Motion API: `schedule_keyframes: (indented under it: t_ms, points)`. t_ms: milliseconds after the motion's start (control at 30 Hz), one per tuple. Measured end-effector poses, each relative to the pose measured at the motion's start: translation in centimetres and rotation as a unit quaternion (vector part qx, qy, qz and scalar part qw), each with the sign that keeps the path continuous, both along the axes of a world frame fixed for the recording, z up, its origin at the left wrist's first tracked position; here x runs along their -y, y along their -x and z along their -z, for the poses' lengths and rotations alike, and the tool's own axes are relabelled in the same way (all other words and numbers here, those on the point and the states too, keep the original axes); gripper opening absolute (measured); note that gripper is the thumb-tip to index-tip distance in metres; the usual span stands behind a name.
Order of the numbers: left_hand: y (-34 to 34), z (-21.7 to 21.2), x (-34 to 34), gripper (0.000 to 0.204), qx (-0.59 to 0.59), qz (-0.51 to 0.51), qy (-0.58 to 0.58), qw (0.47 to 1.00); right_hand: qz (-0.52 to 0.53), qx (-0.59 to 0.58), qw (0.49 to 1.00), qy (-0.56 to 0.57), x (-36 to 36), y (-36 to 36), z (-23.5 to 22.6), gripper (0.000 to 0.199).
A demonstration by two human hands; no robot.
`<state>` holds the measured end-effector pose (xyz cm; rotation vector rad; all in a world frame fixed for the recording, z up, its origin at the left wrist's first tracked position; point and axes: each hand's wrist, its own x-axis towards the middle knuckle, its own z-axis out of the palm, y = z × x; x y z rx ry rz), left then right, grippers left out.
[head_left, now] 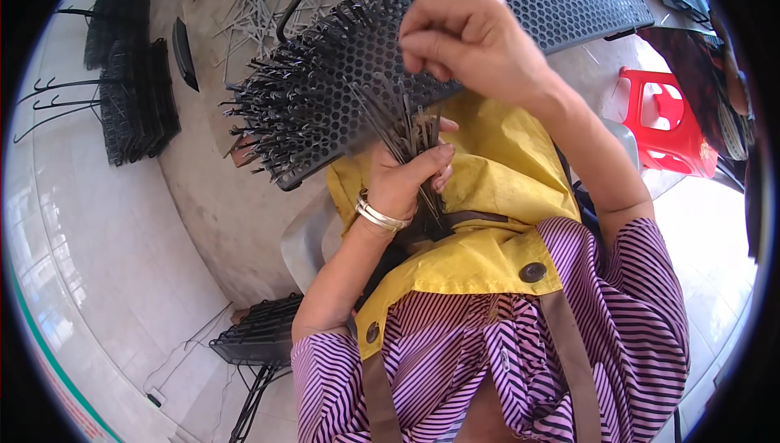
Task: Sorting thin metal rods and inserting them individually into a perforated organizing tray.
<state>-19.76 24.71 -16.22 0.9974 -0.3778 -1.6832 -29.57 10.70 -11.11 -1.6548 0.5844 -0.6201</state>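
Currently, your left hand (413,171) clasps thin dark strips (418,130); toward one o'clock, your right hand (475,43) pinches closed, contents unclear, in front of the perforated black panel (561,0).

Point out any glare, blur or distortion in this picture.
In the head view, the white wall at left shows bright reflections and its green stripe bends into a curve; in the head view, too, the floor at right is washed out, and the right hand looks slightly soft.

Strip bundle (405,129) partly hidden by left fingers (424,167); perforated panel (561,0) cut off at top.
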Motion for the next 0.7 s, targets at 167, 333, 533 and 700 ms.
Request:
schedule_keyframes:
  t_ms: [167,333,533,700]
  points:
    - [0.0,0.1,-0.1,0.024,-0.018,0.003,0.014,1.0,-0.011,-0.076,0.997,0.013,-0.7,-0.2,0.3,0.008]
    - [0.0,0.0,-0.1,0.024,-0.005,0.001,0.02,1.0,-0.025,-0.073,0.997,0.024,-1.4,-0.3,1.0,0.008]
    - [0.1,0.1,-0.1,0.024,0.004,0.001,0.005,1.0,0.086,-0.012,0.996,-0.024,0.6,0.4,0.5,0.008]
    - [0.0,0.3,-0.1,0.023,-0.007,0.002,0.007,1.0,0.201,0.018,0.971,-0.131,2.3,0.6,-0.4,0.01]
